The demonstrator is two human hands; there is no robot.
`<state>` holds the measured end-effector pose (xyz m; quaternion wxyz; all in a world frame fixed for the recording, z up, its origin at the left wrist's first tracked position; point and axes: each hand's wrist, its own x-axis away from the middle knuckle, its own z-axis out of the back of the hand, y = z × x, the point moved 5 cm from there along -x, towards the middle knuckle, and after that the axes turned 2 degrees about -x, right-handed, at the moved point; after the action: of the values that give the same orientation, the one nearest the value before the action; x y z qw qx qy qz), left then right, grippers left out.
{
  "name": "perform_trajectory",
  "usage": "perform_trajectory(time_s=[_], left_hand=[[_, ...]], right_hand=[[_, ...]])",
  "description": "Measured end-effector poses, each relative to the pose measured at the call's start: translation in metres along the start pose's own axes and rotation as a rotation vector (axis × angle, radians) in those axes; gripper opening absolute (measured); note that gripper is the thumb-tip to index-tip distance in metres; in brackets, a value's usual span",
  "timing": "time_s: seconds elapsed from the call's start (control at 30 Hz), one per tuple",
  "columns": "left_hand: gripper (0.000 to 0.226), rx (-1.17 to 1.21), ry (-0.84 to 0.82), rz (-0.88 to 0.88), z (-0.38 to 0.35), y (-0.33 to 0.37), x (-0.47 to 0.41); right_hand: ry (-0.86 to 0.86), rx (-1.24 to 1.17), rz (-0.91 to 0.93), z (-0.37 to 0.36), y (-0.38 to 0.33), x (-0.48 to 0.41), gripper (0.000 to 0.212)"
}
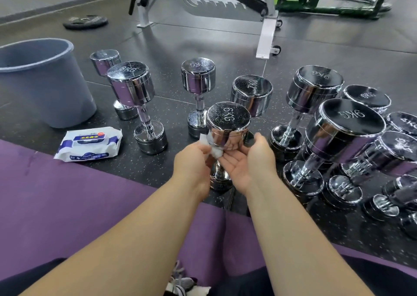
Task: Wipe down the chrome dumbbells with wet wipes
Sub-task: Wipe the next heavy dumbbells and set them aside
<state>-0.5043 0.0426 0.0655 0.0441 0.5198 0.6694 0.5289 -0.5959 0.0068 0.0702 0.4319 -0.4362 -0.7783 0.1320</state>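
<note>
The left hand (191, 160) pinches one white wipe (214, 151) against an upright 6KG dumbbell (228, 121) (one of at least ten on the floor (169, 42)), the right hand (250, 162) spread beside it, one wipes pack (89, 143) and one bucket (42, 81) further left.

The nearest dumbbell (228, 124) has "6KG" stamped on its top face. The dumbbell behind it (251, 94) and the middle rear dumbbell (198, 76) read "7KG". Two big right dumbbells (316, 88) (347, 126) read "9KG". The wipes pack (89, 143) bears Chinese characters, seemingly 卫生湿巾.
</note>
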Motion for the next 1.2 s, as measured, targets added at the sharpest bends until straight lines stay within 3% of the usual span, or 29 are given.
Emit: perform_trajectory(time_s=[0.13, 0.27, 0.37, 0.43, 0.5, 0.6, 0.73, 0.8, 0.9, 1.0, 1.07, 1.2], left_hand=[[0.014, -0.326, -0.062, -0.008, 0.003, -0.008, 0.003], [0.021, -0.21, 0.056, -0.009, 0.004, 0.014, -0.004], [0.017, -0.05, -0.05, 0.082, -0.004, 0.034, -0.011], [0.018, -0.081, -0.068, 0.062, -0.009, 0.041, -0.02], [0.02, -0.326, 0.004, -0.116, -0.013, 0.045, -0.024], [0.036, -0.757, 0.105, -0.516, -0.022, 0.042, 0.0], [0.04, -0.705, 0.013, -0.654, -0.029, 0.017, 0.044], [0.046, -0.751, 0.037, -0.645, -0.026, 0.01, 0.041], [0.043, -0.71, 0.152, -0.479, -0.015, -0.001, 0.022], [0.032, -0.679, 0.128, -0.463, -0.018, -0.009, 0.034], [0.022, -0.585, 0.152, -0.432, -0.015, -0.004, 0.04], [0.024, -0.318, 0.191, -0.227, 0.003, 0.005, 0.007]], right_hand=[[-0.036, -0.018, -0.03, 0.002, -0.007, 0.006, 0.052], [0.106, 0.37, 0.121, 0.009, -0.022, 0.004, 0.05], [0.123, 0.352, 0.111, 0.014, -0.025, -0.002, 0.046], [0.11, 0.302, 0.114, 0.013, -0.026, -0.008, 0.043], [0.08, 0.249, 0.132, 0.009, -0.027, -0.014, 0.04], [0.088, 0.232, 0.184, 0.003, -0.03, -0.027, 0.043], [0.091, 0.205, 0.17, -0.003, -0.028, -0.033, 0.047], [0.074, 0.197, 0.177, -0.003, -0.026, -0.03, 0.046], [0.038, 0.189, 0.171, 0.001, -0.02, -0.026, 0.049], [0.039, 0.207, 0.152, 0.004, -0.02, -0.021, 0.045], [0.046, 0.202, 0.161, 0.003, -0.024, -0.018, 0.043], [0.072, 0.229, 0.132, 0.003, -0.026, -0.02, 0.04]])
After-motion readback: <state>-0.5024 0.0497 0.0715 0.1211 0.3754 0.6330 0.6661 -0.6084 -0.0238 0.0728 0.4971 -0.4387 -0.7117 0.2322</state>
